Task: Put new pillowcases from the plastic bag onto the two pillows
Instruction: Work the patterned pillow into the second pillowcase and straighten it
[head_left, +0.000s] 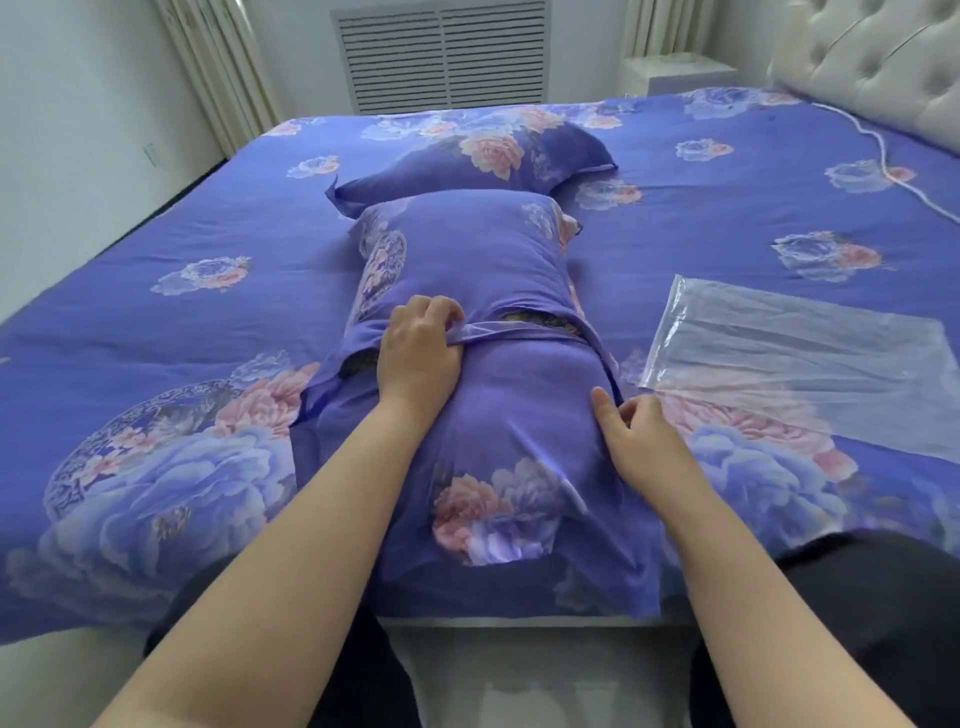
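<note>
A: Near pillow (467, 322) status?
B: Plump, lengthwise at the near bed (156, 270) edge, in a soft purple floral pillowcase (519, 467); the flap seam runs across its middle.
A: Hands?
B: Left hand (418, 353) curls round the flap hem. Right hand (639, 441) rests on the right side, fingers loose, gripping nothing.
A: Others?
B: Far pillow (478, 156) is covered. Bag (800, 358), clear and flat, lies right.

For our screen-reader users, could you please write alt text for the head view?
A left hand grips the pillowcase flap on the near pillow while the right hand rests alongside. A second cased pillow and flat plastic bag lie on the bed.
</note>
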